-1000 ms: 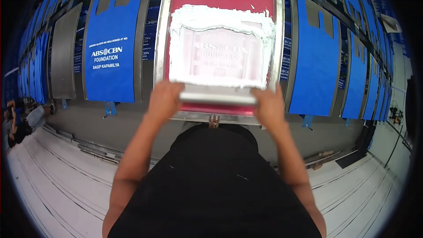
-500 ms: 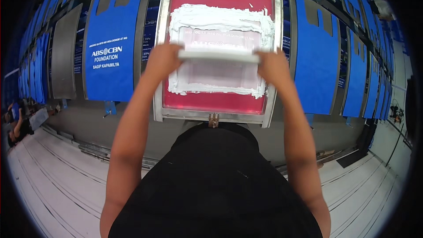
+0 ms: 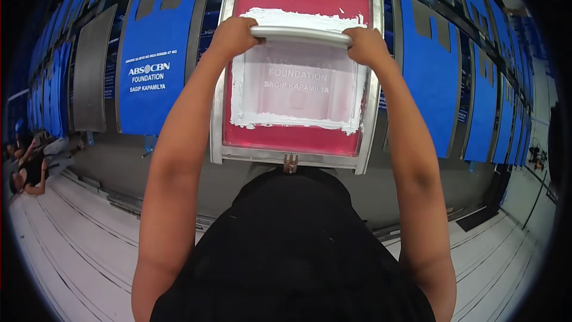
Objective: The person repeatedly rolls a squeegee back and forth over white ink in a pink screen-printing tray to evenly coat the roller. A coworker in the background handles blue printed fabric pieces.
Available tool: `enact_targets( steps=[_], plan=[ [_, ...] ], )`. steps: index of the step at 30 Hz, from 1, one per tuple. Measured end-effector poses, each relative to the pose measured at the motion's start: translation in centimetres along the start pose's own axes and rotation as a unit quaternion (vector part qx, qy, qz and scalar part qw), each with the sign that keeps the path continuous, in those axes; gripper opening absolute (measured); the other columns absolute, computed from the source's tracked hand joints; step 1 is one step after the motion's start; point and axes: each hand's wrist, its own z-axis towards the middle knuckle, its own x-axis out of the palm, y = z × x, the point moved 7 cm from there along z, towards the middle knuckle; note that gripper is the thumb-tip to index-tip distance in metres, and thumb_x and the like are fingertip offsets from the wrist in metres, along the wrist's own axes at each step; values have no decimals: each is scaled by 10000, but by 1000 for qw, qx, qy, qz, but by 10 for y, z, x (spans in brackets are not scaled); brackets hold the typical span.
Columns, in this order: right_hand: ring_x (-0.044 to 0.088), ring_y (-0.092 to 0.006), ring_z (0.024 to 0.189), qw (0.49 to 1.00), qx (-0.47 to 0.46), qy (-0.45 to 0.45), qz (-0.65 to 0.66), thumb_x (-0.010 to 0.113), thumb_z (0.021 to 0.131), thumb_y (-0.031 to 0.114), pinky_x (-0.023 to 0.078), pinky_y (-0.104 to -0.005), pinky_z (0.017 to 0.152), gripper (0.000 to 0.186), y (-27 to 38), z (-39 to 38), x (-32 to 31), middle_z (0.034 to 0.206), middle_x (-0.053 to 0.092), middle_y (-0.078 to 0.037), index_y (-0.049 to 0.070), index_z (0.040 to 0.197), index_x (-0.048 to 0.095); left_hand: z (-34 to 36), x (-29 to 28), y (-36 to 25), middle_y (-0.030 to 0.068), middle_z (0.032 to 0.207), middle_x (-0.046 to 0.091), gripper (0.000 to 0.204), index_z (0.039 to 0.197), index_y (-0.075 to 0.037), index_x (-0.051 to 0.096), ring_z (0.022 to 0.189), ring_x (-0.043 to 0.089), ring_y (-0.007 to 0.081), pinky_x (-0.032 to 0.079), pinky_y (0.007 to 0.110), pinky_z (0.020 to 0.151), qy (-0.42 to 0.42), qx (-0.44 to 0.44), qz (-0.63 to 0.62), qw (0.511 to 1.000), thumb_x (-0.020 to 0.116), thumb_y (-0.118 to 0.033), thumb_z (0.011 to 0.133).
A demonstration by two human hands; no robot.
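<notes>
A metal-framed printing screen (image 3: 274, 139) with red mesh borders lies before me. White ink (image 3: 280, 17) is banked along the far edge of its pale middle, with thinner ridges down the sides and along the near edge. Light lettering shows through the middle. Across the screen, near the far ink bank, runs a squeegee (image 3: 304, 35) with a rounded silvery handle. My left hand (image 3: 237, 42) is wrapped round its left end, and my right hand (image 3: 368, 46) grips its right end. The squeegee's blade is hidden under the handle.
Blue bags lie flat on grey boards on both sides, a printed bag (image 3: 146, 101) at left and a plain bag (image 3: 426, 95) at right. A rusty metal clip (image 3: 290, 164) sits on the screen's near edge. Another person (image 3: 33, 173) is at far left.
Both hands have moved the squeegee away from me, from mid-screen to the far ink bank. More of the lettering in the middle now shows. The person at far left shows more.
</notes>
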Motion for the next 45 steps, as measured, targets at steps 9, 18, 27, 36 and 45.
enact_targets(
  steps=[9, 18, 27, 36, 45],
  plan=[
    [633, -259, 912, 997, 17, 5, 74, 622, 644, -8, 229, -583, 1121, 399, 64, -194, 49, 933, 684, -71, 125, 1017, 669, -189, 41, -43, 145, 772, 661, 280, 848, -81, 692, 719, 615, 350, 486, 451, 710, -100, 96, -64, 988, 681, 20, 586],
    [651, -288, 999, 997, 19, 81, 1, 610, 683, 137, 426, -439, 996, 444, -3, 25, -12, 1051, 691, -109, 168, 1120, 681, 25, -6, 2, 161, 806, 690, 351, 931, -105, 723, 797, 670, 329, 520, 412, 761, 27, -40, -2, 999, 819, -316, 667],
    [650, -352, 983, 991, 18, 111, 68, 579, 629, 90, 515, -405, 887, 523, -9, 68, -71, 1044, 681, -191, 89, 1142, 680, -91, -65, -26, 187, 922, 664, 285, 981, -7, 646, 853, 634, 334, 489, 428, 723, -242, -31, -76, 967, 672, -261, 854],
    [604, -339, 1094, 989, -73, 122, 31, 591, 637, 83, 482, -404, 946, 582, 30, 85, -33, 1152, 648, -183, 98, 1218, 633, -313, 222, -85, 10, 705, 615, 499, 896, 12, 669, 725, 578, 91, 470, 262, 684, 317, -206, -569, 731, 585, -479, 928],
    [630, -351, 1010, 998, -48, 11, 25, 563, 635, 42, 497, -419, 884, 537, 69, 34, -38, 1067, 671, -183, 106, 1160, 657, -307, 169, -116, -24, 694, 579, 393, 818, -51, 655, 624, 513, 54, 427, 202, 566, 310, -134, -633, 696, 526, -382, 987]
  ],
)
